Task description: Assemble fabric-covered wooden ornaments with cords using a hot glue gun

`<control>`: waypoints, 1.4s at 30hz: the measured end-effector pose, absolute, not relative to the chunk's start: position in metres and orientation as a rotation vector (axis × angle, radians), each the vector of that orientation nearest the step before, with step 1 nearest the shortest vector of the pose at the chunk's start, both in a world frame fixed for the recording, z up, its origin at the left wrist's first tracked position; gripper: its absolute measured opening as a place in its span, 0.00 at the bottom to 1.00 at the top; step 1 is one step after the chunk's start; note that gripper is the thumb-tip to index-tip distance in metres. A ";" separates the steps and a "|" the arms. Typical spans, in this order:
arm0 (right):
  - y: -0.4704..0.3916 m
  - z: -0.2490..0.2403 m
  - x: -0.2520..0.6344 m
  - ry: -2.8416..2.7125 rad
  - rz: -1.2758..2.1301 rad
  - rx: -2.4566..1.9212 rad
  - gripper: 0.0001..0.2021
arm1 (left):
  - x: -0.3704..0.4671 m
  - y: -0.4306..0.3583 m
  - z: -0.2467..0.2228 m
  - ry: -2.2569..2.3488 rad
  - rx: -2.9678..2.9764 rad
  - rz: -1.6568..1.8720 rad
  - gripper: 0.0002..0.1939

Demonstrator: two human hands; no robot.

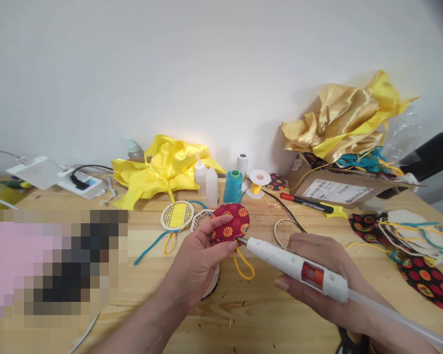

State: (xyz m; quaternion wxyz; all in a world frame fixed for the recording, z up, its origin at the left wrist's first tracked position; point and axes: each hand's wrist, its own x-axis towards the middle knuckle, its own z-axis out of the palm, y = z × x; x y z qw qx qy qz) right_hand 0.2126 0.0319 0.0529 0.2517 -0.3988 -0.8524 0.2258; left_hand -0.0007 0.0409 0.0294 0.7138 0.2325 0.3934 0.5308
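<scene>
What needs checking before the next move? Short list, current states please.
1. Left hand holding the red floral fabric disc: ok, pinched between thumb and fingers.
2. Right hand gripping the white glue gun: ok.
3. Metal nozzle at the disc's lower edge: ok; contact cannot be confirmed.
4. Left thumb well clear of the nozzle: not ok, its tip is right beside it.
5. Yellow cord loop hanging clear below the disc: ok.
6. Nozzle hot, glue flowing: cannot tell.
</scene>
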 end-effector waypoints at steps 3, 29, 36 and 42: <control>0.032 0.053 0.212 -2.325 0.632 -1.094 0.18 | 0.000 0.041 0.030 0.881 0.507 1.172 0.22; 0.034 0.055 0.213 -2.312 0.644 -1.120 0.19 | 0.001 0.041 0.029 0.901 0.515 1.164 0.22; 0.034 0.054 0.212 -2.329 0.641 -1.120 0.19 | 0.001 0.041 0.028 0.924 0.513 1.149 0.23; 0.036 0.059 0.214 -2.354 0.584 -1.078 0.18 | 0.001 0.041 0.030 0.933 0.501 1.168 0.23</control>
